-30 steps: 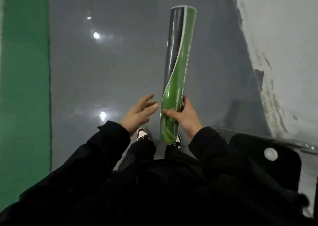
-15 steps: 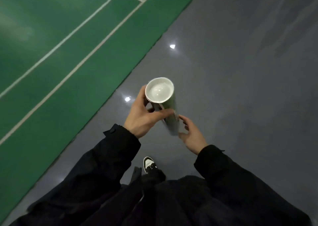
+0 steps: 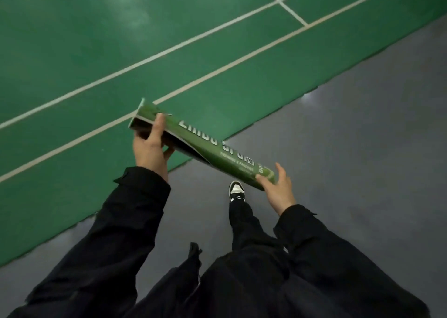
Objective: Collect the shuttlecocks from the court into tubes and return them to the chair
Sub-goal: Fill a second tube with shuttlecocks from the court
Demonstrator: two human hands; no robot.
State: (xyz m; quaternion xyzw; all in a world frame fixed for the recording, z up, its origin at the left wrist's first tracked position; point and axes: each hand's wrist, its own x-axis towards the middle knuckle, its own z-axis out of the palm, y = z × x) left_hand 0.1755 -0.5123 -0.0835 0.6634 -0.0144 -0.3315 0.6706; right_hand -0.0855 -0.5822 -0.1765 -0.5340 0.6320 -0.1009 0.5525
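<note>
Left hand (image 3: 150,145) grips the tube (image 3: 205,145); right hand's (image 3: 278,189) relaxed grip cups its end.

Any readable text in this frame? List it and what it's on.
"SPORT": large white letters on the green tube, readable though blurred.
The large word before it: top cut off, not readable for certain.
Small line under "SPORT": too blurred to read.
"00" near the tube's end by the right hand: unsure.

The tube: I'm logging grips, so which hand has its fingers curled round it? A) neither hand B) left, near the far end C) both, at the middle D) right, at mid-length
B: the left hand grips the tube near its far end; the right hand only touches the near end with straight fingers.
</note>
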